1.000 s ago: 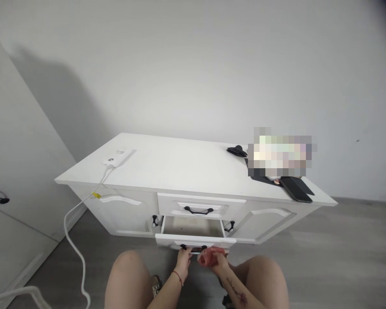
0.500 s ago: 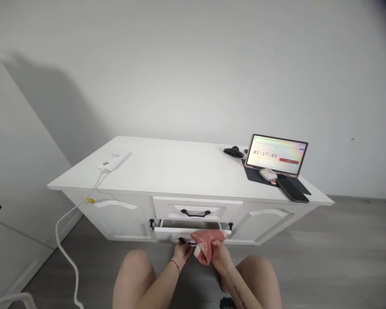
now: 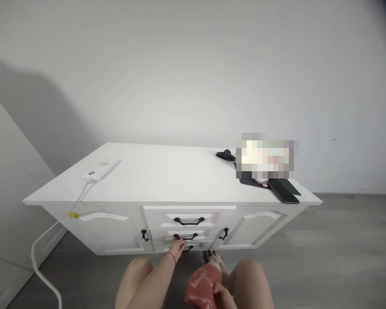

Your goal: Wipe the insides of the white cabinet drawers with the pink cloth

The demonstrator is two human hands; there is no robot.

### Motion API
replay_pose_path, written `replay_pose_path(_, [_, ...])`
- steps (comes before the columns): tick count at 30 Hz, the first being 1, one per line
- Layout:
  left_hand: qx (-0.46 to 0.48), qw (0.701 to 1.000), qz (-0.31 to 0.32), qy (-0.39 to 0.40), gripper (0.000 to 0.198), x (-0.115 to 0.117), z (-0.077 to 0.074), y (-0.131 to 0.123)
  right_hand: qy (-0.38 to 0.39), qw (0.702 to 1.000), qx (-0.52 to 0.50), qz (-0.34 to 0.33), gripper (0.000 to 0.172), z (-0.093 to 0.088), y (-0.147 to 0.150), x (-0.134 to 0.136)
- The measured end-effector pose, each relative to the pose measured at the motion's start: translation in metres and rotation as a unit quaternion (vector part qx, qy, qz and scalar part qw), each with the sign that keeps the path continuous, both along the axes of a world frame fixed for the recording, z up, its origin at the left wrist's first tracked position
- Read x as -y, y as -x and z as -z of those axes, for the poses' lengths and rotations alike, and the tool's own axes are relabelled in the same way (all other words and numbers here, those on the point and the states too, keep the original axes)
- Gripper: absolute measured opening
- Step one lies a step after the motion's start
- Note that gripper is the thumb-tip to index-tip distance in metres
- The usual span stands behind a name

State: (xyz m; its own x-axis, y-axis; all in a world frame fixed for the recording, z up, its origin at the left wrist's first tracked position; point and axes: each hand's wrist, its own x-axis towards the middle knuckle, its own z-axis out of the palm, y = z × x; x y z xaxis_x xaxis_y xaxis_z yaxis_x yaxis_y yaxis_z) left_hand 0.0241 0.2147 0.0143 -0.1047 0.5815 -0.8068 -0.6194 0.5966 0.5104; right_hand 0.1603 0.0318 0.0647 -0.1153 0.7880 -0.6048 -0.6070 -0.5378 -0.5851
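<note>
My left hand (image 3: pixel 176 249), a red cord around its wrist, is at the left end of the middle drawer's black handle (image 3: pixel 190 237), fingers bent around it. That drawer sits flush in the white cabinet (image 3: pixel 116 231). Close to my knees, my right hand (image 3: pixel 222 295) grips a pinkish-red cloth (image 3: pixel 202 283) with pale line markings. The cloth hangs folded and loose, and part of it lies beyond the bottom edge of view.
On the cabinet top are a white power bank (image 3: pixel 99 170) with a white cable (image 3: pixel 38 262), a black folded object (image 3: pixel 225 155), a blurred tablet (image 3: pixel 266 156) and a black phone (image 3: pixel 283 191). A sandalled foot (image 3: pixel 215 257) stands below the drawers.
The middle drawer has gone from open to closed, my left hand staying at its handle. My right hand has drawn the cloth down and back from the drawer. The view has shifted slightly.
</note>
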Motion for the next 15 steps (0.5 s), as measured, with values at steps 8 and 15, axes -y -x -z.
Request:
replay_pose_path(8, [-0.006,1.000,0.028,0.012,0.022,0.025,-0.018,-0.001,0.043,0.997,-0.060,-0.030,0.014,-0.031,0.015,0.012])
replay_pose_path(15, [0.047,0.993,0.089,-0.063,0.014,0.091,-0.062,0.022,0.027,0.999,-0.017,-0.022,0.014,-0.055,0.021,0.022])
